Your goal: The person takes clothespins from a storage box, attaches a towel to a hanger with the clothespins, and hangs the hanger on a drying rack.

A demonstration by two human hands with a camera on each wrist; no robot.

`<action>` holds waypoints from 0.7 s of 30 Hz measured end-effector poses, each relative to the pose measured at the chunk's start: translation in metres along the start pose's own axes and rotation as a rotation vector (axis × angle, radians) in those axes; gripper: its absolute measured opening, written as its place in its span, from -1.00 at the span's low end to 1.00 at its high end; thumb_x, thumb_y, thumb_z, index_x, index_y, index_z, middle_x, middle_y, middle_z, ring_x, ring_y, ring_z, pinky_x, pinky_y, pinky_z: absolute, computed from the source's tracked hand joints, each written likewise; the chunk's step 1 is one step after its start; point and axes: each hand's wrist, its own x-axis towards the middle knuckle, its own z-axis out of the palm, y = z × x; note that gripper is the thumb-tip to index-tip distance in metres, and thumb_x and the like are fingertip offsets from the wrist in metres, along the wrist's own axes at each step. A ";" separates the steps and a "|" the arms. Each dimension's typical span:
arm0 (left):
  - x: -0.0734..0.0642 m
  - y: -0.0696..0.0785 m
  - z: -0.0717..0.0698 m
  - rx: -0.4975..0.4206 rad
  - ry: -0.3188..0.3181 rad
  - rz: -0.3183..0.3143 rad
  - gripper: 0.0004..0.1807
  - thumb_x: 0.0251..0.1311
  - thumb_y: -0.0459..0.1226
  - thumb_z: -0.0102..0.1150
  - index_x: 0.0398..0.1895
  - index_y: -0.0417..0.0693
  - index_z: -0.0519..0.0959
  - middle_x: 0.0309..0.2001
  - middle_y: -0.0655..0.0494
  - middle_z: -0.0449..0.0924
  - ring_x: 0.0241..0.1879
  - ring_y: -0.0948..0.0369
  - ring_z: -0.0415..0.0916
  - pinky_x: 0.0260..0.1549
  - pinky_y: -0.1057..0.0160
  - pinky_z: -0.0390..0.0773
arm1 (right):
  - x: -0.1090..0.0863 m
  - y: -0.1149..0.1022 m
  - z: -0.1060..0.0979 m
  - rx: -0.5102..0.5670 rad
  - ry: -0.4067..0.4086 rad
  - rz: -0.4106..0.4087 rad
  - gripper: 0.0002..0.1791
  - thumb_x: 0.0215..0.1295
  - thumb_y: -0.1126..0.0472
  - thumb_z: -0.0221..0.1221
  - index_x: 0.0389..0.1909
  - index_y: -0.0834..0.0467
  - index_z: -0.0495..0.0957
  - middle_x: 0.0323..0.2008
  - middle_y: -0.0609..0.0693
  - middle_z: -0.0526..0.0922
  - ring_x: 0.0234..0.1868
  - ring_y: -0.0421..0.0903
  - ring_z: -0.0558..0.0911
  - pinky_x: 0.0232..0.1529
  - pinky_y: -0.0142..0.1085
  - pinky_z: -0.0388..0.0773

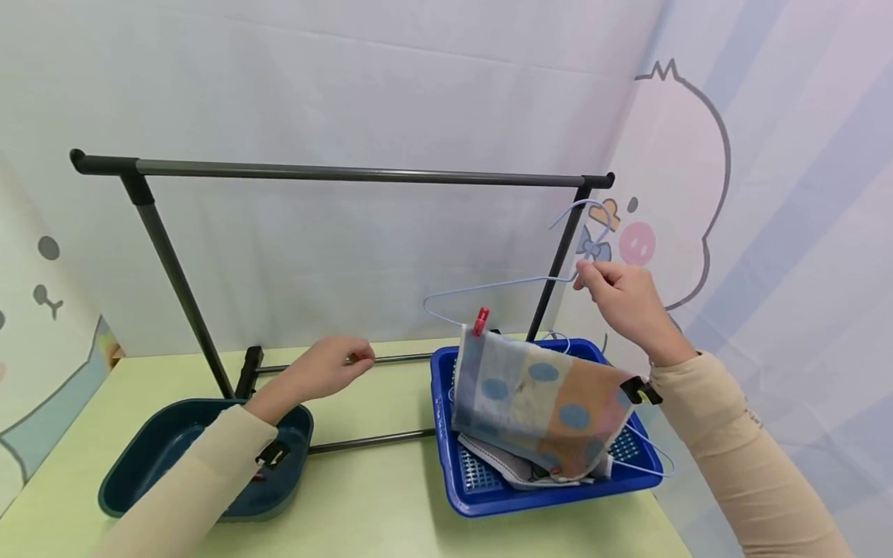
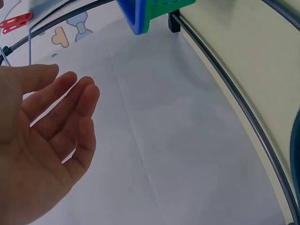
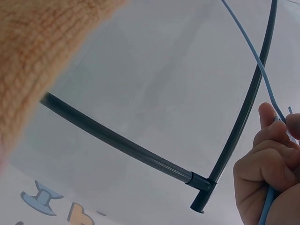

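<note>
My right hand (image 1: pixel 621 298) grips a light blue wire hanger (image 1: pixel 498 286) just below its hook, holding it up over the blue basket. From the hanger's lower bar hangs a patterned cloth (image 1: pixel 530 395) with blue, cream and orange patches and blue dots. A red clothespin (image 1: pixel 482 321) pinches the cloth at its left end; it also shows in the left wrist view. Around the wire, the right fingers (image 3: pixel 265 164) are curled. My left hand (image 1: pixel 331 364) hovers left of the cloth, its fingers loosely bent with nothing in them.
A dark metal drying rack (image 1: pixel 363 174) spans the table, its top bar above both hands. The blue basket (image 1: pixel 481 508) on the right holds more cloth and hangers. At left, the left sleeve partly covers a dark teal basin (image 1: pixel 132 473).
</note>
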 end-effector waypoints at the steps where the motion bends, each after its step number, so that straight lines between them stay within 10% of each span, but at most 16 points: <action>1: -0.003 -0.004 -0.001 0.008 -0.006 -0.002 -0.88 0.32 -0.27 0.08 -0.22 0.02 0.62 -0.30 0.23 0.58 -0.29 0.25 0.53 -0.26 0.16 0.53 | 0.001 -0.001 0.000 -0.003 0.001 -0.003 -0.45 0.45 -0.16 -0.15 -0.34 0.16 0.64 -0.72 0.04 0.31 -0.65 -0.01 0.31 -0.59 -0.22 0.27; 21: -0.059 -0.064 -0.016 0.095 -0.157 -0.082 -0.70 0.32 -0.31 0.01 -0.62 0.05 0.40 -0.71 0.29 0.19 -0.70 0.35 0.11 -0.62 0.33 0.19 | 0.005 -0.010 -0.005 0.024 0.063 -0.023 -0.45 0.43 -0.15 -0.11 -0.39 0.19 0.64 -0.69 0.04 0.35 -0.74 -0.09 0.25 -0.64 -0.23 0.21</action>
